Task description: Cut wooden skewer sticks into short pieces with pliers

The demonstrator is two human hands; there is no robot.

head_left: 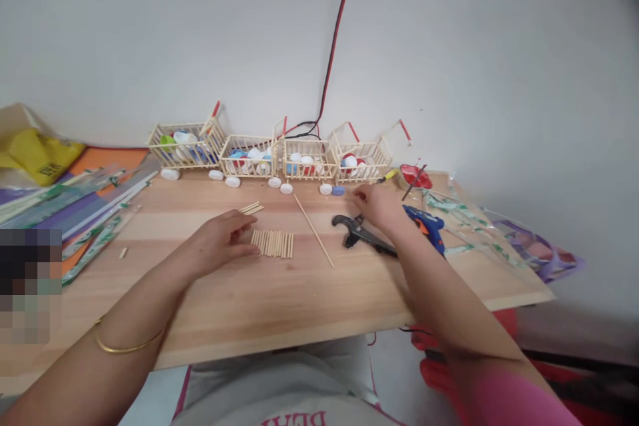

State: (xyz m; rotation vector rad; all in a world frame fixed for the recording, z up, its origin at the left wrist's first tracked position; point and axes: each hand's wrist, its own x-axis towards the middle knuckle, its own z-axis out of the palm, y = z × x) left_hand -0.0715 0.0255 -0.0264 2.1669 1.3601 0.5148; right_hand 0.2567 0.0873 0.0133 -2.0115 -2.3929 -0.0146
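Observation:
My left hand (212,246) rests on the wooden table with thumb and fingers apart. Its thumb tip is at the left end of a row of short wooden sticks (272,244); a few more short sticks (252,208) lie just beyond the fingers. Farther right, my right hand (377,205) has its fingers pinched together near a blue bottle cap (338,191); whatever they hold is too small to make out. Below that hand lies a black hand cutter (362,233), partly covered by my forearm. One long thin stick (313,229) lies between my hands.
Several small stick-built carts (247,158) filled with bottle caps line the wall. A blue glue gun (429,226) sits behind my right forearm. Bagged sticks (94,206) are on the left, and plastic wrappers (474,223) on the right. A red-black cable (334,33) hangs down the wall.

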